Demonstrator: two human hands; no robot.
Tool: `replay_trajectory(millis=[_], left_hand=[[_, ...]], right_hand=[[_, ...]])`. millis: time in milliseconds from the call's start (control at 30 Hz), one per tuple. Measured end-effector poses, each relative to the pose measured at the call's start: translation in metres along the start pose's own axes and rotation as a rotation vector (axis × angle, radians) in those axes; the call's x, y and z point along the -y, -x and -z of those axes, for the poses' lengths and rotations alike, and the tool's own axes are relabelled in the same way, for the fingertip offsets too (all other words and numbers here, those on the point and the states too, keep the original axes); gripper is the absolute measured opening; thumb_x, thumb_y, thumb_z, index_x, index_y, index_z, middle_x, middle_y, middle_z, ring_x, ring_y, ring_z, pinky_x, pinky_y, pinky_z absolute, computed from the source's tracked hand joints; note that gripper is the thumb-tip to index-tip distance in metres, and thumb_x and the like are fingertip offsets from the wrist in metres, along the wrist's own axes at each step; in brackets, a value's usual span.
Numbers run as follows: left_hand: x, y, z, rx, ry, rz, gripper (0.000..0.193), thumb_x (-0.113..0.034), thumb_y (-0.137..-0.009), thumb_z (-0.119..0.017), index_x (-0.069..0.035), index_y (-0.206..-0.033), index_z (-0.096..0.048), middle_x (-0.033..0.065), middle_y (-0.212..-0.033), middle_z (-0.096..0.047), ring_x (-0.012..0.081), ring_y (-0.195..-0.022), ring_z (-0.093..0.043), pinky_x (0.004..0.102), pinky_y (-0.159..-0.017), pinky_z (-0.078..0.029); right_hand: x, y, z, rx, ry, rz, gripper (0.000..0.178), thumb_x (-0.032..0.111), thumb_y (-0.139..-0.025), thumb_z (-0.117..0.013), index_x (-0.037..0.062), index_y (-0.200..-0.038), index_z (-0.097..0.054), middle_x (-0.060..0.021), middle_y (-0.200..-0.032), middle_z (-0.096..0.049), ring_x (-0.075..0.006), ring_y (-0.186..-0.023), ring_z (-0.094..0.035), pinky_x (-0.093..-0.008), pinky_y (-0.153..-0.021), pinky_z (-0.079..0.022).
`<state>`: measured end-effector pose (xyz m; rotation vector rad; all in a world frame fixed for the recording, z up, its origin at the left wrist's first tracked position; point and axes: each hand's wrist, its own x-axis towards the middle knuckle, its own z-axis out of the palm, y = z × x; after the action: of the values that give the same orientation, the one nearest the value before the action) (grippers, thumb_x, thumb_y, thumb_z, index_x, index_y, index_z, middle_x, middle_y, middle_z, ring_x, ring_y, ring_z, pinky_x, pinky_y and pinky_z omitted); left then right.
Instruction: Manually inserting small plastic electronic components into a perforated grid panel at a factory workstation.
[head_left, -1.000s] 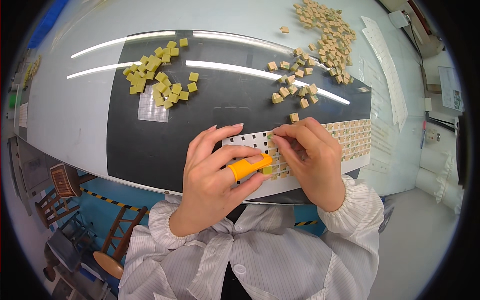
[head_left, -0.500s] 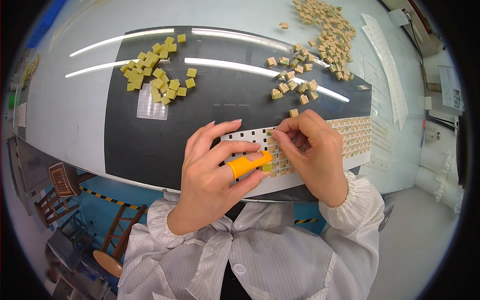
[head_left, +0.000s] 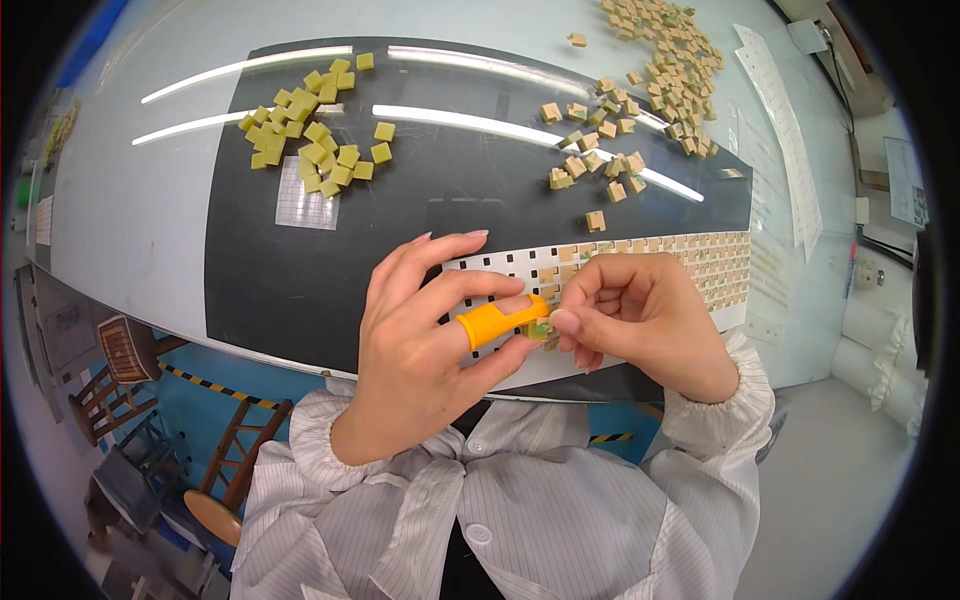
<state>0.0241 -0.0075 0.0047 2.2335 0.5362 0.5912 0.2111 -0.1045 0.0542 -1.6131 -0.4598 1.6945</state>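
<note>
My left hand (head_left: 405,345) wears an orange finger sleeve (head_left: 484,328) on one finger. Between the sleeved finger and the thumb it grips a small yellow-green block (head_left: 541,329), partly covered by fingers. My right hand (head_left: 655,320) is closed in a pinch at that block's right side; whatever its fingertips hold is too small and hidden to name. Under both hands lies a white perforated sheet (head_left: 520,379). Its left part shows dark square holes, while rows of beige pieces (head_left: 700,265) fill the right part.
A black mat (head_left: 290,300) lies beneath the sheet. Loose yellow-green blocks (head_left: 318,135) are scattered at the far left, beside a small gridded card (head_left: 307,205). Many beige blocks (head_left: 670,60) spread at the far right. A long white strip (head_left: 775,120) lies further right.
My right hand has moved from the sheet's row of pieces down and toward me, to the block in my left hand. The left hand has barely moved.
</note>
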Motion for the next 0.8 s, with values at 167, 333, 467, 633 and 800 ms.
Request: replay_trajectory(millis=[167,333,467,633,800], left_hand=[[0.0005,0.0005,-0.0007,-0.007,-0.004,0.003,0.022,-0.015,-0.067,-0.083,-0.011,-0.087,-0.075,-0.0017,-0.099,-0.069,0.0264,-0.115,-0.058,0.0510,-0.098,-0.040],[0.0009,0.0004,-0.0012,-0.010,-0.003,-0.002,0.023,-0.014,-0.066,-0.083,-0.011,-0.087,-0.074,-0.0018,-0.099,-0.069,0.0263,-0.115,-0.058,0.0508,-0.098,-0.040],[0.0009,0.0006,-0.0008,-0.010,-0.007,0.001,0.022,-0.014,-0.066,-0.083,-0.011,-0.086,-0.075,-0.0020,-0.099,-0.069,0.0263,-0.115,-0.058,0.0506,-0.098,-0.040],[0.0008,0.0007,-0.0007,-0.011,-0.006,0.000,0.022,-0.014,-0.066,-0.083,-0.012,-0.086,-0.075,-0.0020,-0.099,-0.070,0.0263,-0.115,-0.058,0.0506,-0.098,-0.040],[0.0004,0.0005,-0.0006,-0.009,-0.005,0.004,0.021,-0.014,-0.066,-0.083,-0.012,-0.086,-0.075,-0.0017,-0.098,-0.069,0.0265,-0.116,-0.058,0.0507,-0.098,-0.040]], right_hand=[[-0.0017,0.0001,-0.0009,0.032,-0.013,0.032,0.011,0.007,-0.090,-0.067,-0.0033,-0.090,-0.064,-0.0024,-0.080,-0.066,-0.0049,-0.071,-0.061,-0.0197,-0.062,-0.054],[-0.0027,0.0003,-0.0012,0.035,0.005,0.034,0.010,0.006,-0.090,-0.066,-0.0042,-0.090,-0.064,-0.0025,-0.082,-0.066,-0.0054,-0.073,-0.062,-0.0202,-0.065,-0.055],[-0.0036,-0.0007,-0.0015,0.040,0.010,0.035,0.009,0.005,-0.090,-0.065,-0.0045,-0.090,-0.064,-0.0036,-0.083,-0.067,-0.0058,-0.073,-0.063,-0.0205,-0.065,-0.055],[-0.0049,-0.0008,-0.0022,0.026,0.007,0.045,0.009,0.004,-0.090,-0.065,-0.0048,-0.090,-0.064,-0.0044,-0.082,-0.067,-0.0063,-0.073,-0.063,-0.0208,-0.064,-0.055],[-0.0072,-0.0015,-0.0026,0.016,0.001,0.047,0.009,0.004,-0.089,-0.066,-0.0047,-0.089,-0.064,-0.0042,-0.080,-0.067,-0.0062,-0.072,-0.063,-0.0205,-0.064,-0.054]])
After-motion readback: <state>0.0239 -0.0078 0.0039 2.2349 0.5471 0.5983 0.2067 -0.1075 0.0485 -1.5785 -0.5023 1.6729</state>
